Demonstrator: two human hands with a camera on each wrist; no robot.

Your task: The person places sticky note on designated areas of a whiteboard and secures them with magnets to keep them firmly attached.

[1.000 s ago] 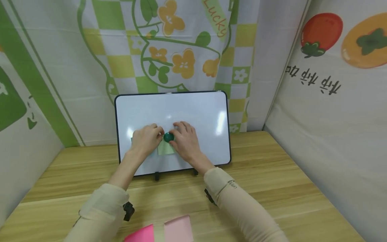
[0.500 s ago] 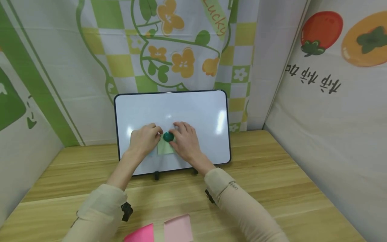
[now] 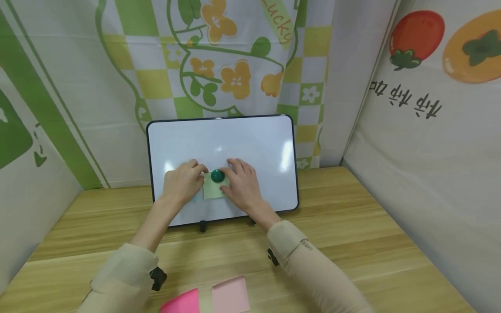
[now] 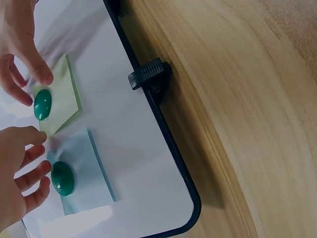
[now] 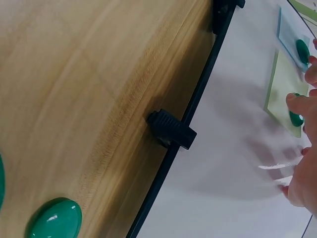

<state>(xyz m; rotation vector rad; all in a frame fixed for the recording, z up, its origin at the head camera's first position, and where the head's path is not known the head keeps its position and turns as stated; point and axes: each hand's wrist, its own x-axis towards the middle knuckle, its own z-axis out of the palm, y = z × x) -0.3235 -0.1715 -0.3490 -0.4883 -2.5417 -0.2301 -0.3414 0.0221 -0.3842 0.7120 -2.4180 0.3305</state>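
Read the clock with the green magnet (image 3: 217, 175) at its centre. At nine, your left hand (image 3: 182, 180) has thumb and forefinger apart, with a tip that seems to touch the green note (image 3: 213, 191) at its upper corner. Keep that touch light and the corner smooth; a tug there could skew the paper. The note lies on the whiteboard (image 3: 258, 134), reaching from the magnet down to six, and the magnet sits on its upper part. Between three and four, your right hand (image 3: 243, 184) has thumb and forefinger spread beside the magnet, not closed round it. I'd press straight in on the dome, then lift away without dragging.

Now what is hard to see. Toward eight, your left hand hides most of the blue note (image 4: 91, 183); the left wrist view shows it with its own magnet (image 4: 63, 178). Between six and seven, the bright pink note (image 3: 184, 302) is cut off at the bottom. The head view doesn't show the spare magnet (image 5: 55, 219), at seven in the right wrist view. Whether your right forefinger touches the green magnet, I cannot tell.
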